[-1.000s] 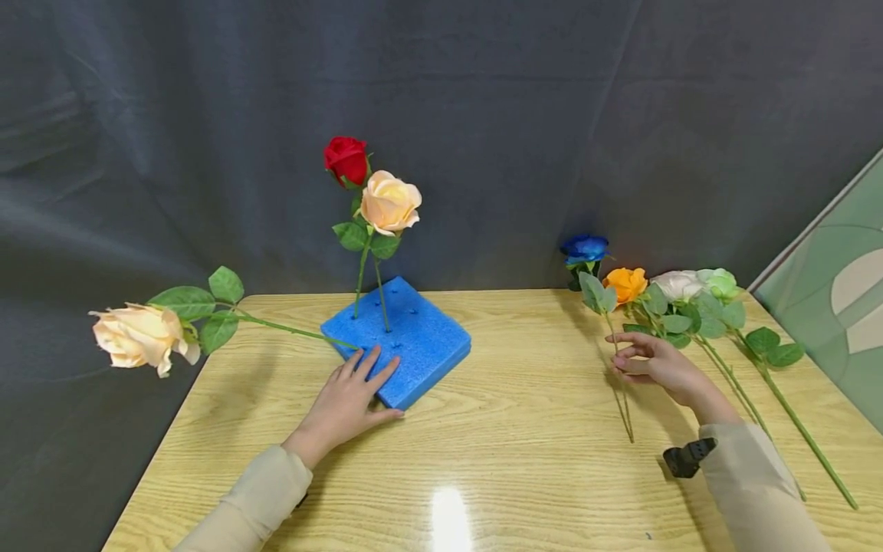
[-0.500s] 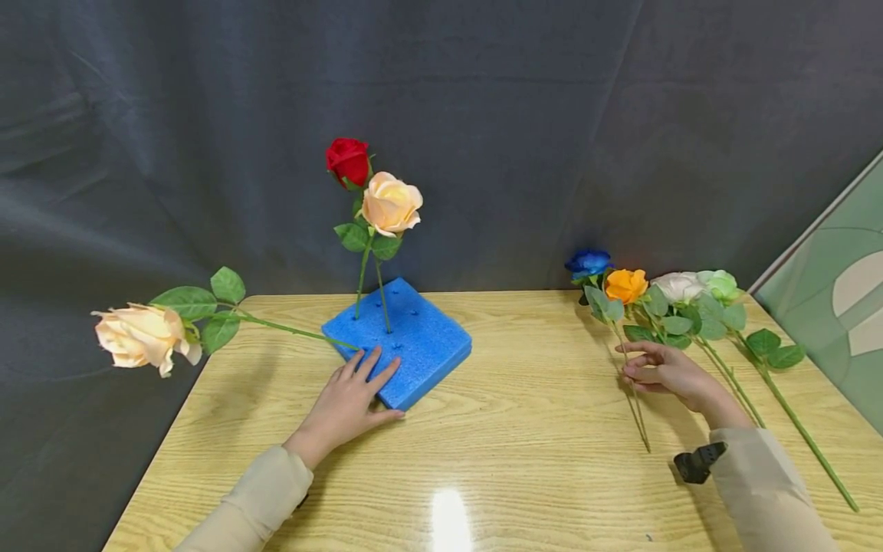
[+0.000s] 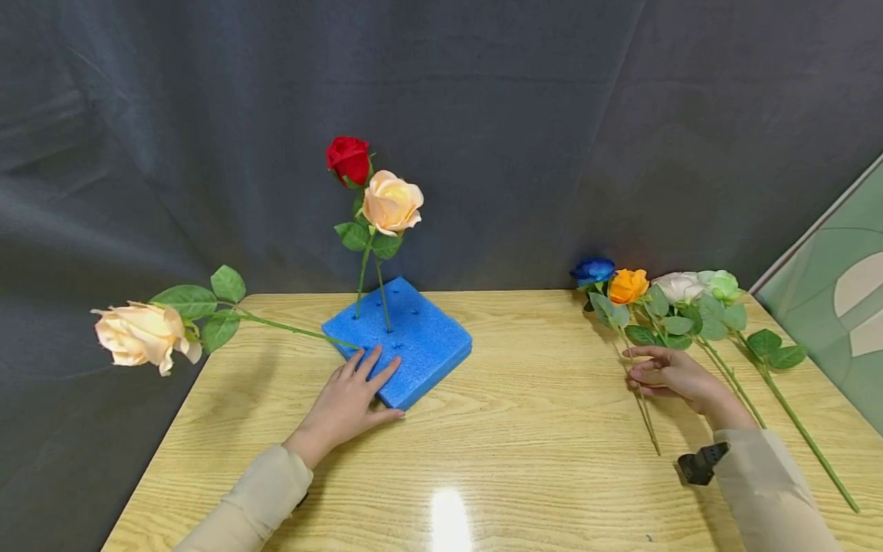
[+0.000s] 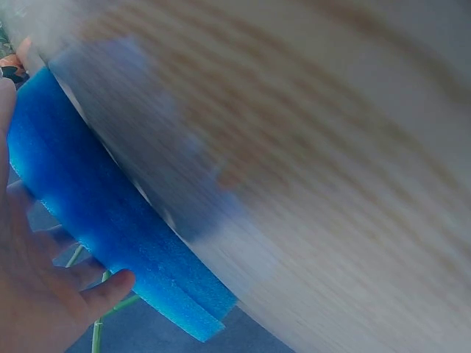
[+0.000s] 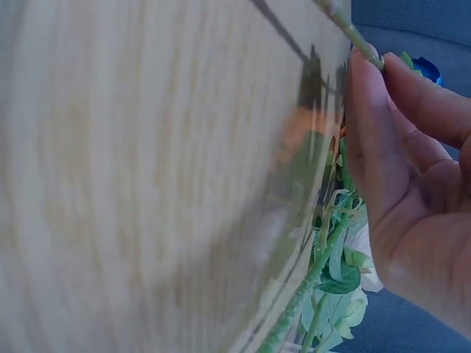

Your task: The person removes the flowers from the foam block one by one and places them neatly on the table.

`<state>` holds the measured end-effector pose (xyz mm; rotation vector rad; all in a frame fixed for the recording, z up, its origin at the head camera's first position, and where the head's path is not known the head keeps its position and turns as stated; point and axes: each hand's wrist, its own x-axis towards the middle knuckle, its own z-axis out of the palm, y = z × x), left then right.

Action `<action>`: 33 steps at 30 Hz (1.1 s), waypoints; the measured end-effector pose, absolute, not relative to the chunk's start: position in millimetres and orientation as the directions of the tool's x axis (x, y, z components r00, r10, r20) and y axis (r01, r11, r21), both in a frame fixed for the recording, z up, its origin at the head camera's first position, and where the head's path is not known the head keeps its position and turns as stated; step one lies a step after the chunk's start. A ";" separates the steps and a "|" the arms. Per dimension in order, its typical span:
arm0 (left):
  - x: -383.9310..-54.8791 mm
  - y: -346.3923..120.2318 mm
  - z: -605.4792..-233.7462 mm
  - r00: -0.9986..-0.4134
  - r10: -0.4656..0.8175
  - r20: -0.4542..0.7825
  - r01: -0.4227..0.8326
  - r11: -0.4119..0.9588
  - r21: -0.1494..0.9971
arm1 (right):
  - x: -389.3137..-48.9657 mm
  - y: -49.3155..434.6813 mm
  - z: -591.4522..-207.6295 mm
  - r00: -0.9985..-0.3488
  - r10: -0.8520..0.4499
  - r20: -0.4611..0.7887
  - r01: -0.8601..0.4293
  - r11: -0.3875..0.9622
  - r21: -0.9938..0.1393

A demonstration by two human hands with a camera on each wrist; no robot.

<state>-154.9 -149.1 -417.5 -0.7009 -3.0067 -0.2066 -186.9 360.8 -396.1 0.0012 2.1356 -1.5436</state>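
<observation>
My left hand (image 3: 348,410) rests with spread fingers on the near left side of a blue foam block (image 3: 431,345). A red rose (image 3: 348,161) and a peach rose (image 3: 393,203) stand upright in the block. Another peach rose (image 3: 143,335) leans far out to the left, its stem end at the block beside my fingertips. On the right, my right hand (image 3: 672,379) pinches the thin stem of a blue rose (image 3: 593,271) between thumb and fingers. In the right wrist view the pinched stem (image 5: 346,28) shows at the fingertips.
Beside my right hand lie an orange rose (image 3: 628,287), a white rose (image 3: 679,287) and a pale green rose (image 3: 720,285), heads toward the back. A dark curtain (image 3: 483,153) hangs behind the wooden table (image 3: 524,475). A green panel (image 3: 828,299) stands at the right.
My right hand has moved a little to the right and nearer, taking the blue rose along. The blue bloom has dropped lower, close to the orange rose. My left hand stays put.
</observation>
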 end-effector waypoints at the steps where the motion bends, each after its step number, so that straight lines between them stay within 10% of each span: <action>1: -154.9 -149.2 -417.6 -0.896 0.436 0.077 0.443 0.889 0.119 | -187.1 360.7 -396.3 -0.872 -0.278 -0.403 0.292 0.366 -0.884; 33: -154.4 -155.0 -416.0 -0.884 0.467 0.033 0.467 0.875 0.130 | -187.8 358.8 -401.1 -0.881 -0.183 -0.436 0.293 0.513 -0.807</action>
